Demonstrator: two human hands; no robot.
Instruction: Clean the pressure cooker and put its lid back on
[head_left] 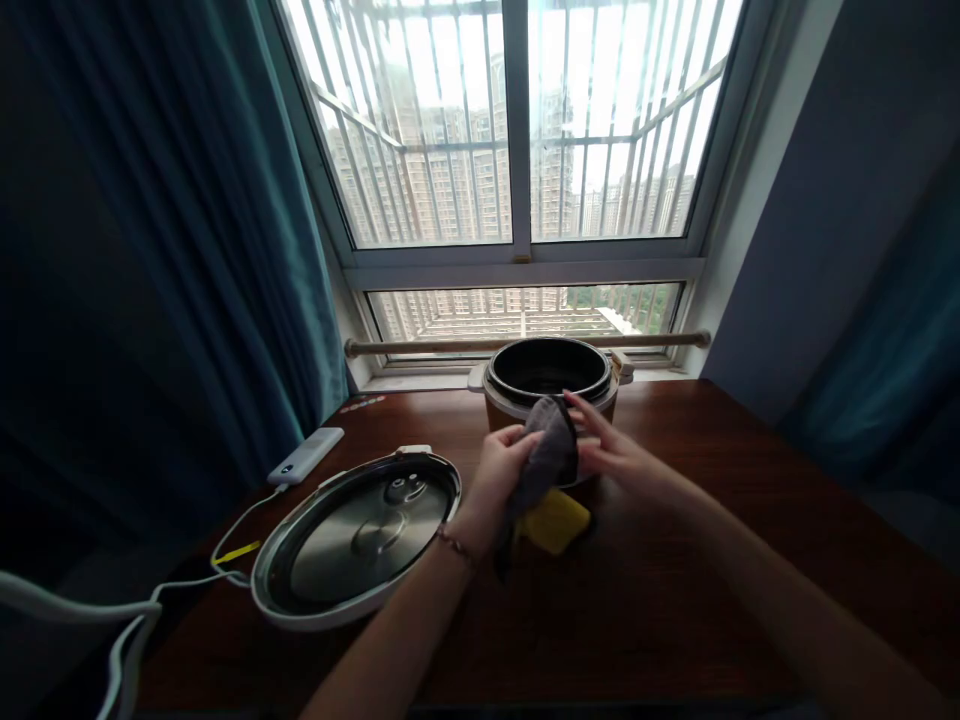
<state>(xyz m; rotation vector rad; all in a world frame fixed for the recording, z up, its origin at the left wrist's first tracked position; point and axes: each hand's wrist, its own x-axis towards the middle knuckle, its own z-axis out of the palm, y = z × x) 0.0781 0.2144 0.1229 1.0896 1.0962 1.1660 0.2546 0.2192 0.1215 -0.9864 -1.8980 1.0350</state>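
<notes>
Both hands [489,488] [621,458] touch cloth [547,450] above table [637,625] near window [517,130].

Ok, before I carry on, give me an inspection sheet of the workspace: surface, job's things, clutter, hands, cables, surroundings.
Surface: dark reddish-brown table.
Job's things: grey cloth in hand, in front of an open pot; yellow item just below the cloth, unclear whether attached.
Clutter: lid at left, shiny side up; white device beyond it.
Hands: left hand grips the cloth; right hand at its dark edge, grip unclear.
Cables: white cables at left, one running to the device; yellow tag beside it.
Surroundings: barred window ahead, blue curtain at left.
</notes>
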